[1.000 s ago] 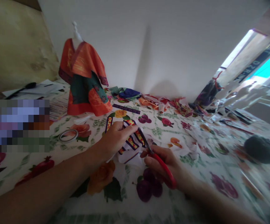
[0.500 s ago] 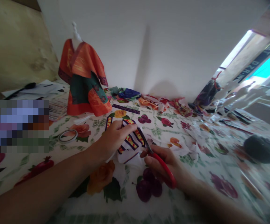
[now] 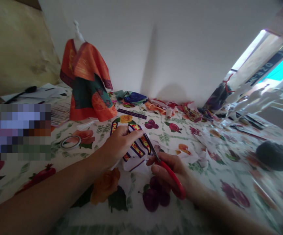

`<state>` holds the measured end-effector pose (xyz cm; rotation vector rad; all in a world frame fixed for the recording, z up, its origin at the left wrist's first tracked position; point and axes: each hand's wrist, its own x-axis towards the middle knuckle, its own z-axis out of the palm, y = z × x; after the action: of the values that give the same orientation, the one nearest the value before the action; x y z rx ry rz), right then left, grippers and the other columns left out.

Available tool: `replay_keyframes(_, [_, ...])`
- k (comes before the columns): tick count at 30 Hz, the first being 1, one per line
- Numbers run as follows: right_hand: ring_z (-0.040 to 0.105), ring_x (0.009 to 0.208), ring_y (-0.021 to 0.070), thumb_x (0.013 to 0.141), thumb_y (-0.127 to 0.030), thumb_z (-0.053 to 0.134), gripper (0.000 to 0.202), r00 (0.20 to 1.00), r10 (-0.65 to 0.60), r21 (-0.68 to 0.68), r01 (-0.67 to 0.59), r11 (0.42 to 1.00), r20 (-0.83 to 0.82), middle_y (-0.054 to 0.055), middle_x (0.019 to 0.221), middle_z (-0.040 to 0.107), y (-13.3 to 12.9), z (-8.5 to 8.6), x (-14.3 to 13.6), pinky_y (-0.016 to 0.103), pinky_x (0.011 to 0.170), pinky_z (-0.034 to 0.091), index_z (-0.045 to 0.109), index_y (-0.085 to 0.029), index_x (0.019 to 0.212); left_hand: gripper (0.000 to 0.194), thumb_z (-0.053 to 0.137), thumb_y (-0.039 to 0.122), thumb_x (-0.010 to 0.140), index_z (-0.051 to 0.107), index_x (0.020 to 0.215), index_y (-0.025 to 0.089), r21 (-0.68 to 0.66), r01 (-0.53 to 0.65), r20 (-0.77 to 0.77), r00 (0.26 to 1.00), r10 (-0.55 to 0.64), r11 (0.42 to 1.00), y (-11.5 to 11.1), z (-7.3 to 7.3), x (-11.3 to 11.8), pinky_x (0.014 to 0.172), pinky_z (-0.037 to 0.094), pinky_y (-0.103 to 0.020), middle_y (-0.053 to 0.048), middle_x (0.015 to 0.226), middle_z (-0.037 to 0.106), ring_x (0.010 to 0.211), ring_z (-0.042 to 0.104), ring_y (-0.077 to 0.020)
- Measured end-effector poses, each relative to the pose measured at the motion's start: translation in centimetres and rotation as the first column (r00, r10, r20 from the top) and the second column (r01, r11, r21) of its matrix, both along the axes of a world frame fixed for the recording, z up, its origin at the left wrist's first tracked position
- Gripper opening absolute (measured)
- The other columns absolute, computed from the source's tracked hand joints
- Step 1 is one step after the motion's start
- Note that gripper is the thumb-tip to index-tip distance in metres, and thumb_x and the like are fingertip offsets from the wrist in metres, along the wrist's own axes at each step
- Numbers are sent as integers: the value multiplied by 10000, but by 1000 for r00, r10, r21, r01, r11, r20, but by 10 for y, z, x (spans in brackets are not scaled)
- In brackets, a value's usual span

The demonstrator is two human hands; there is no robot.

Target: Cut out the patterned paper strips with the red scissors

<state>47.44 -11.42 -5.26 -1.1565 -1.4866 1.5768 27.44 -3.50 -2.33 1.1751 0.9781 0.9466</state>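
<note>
My right hand (image 3: 168, 166) is closed around the red handles of a pair of scissors (image 3: 172, 178). Their dark blades point up and left, along the right edge of a white piece with yellow, red and navy patterned bands (image 3: 137, 148). Whether it is paper or cloth I cannot tell. My left hand (image 3: 118, 140) pinches this patterned piece from the left, thumb on top near the blade tips. Part of the piece is hidden under that hand. Beyond it a dark purple patterned strip (image 3: 132, 113) lies flat.
A small dress form in an orange and green robe (image 3: 84, 81) stands at the back left. A roll of tape (image 3: 70, 142) lies to the left. Fabric scraps (image 3: 161, 107) line the wall. White figures (image 3: 244, 98) and a dark bristly object (image 3: 275, 156) are at right on the floral tablecloth (image 3: 163, 220).
Both hands keep almost the same pose on the patterned piece and the scissors. The view has shifted very slightly.
</note>
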Motion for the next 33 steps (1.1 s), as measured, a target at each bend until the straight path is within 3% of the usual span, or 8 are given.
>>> replay_keyframes(16, [469,465,74,1017,-479,750,327,998,-46,68,43,997,37,-61,585,555,1,0,-3,139,420,371,669,-164,984,283,744,444,783,694,677,186,7,-28,-79,996,28,1000,2,-4,1,547,519,-282,-41,627,736,540,674,-185])
replay_keyframes(33, [459,441,63,1027,-491,746,345,1000,-23,33,23,999,-12,-71,560,540,0,-1,-2,109,398,370,677,-154,993,291,726,456,785,688,691,183,17,-5,-75,997,6,1000,2,-6,0,577,544,-287,-31,627,726,550,674,-180])
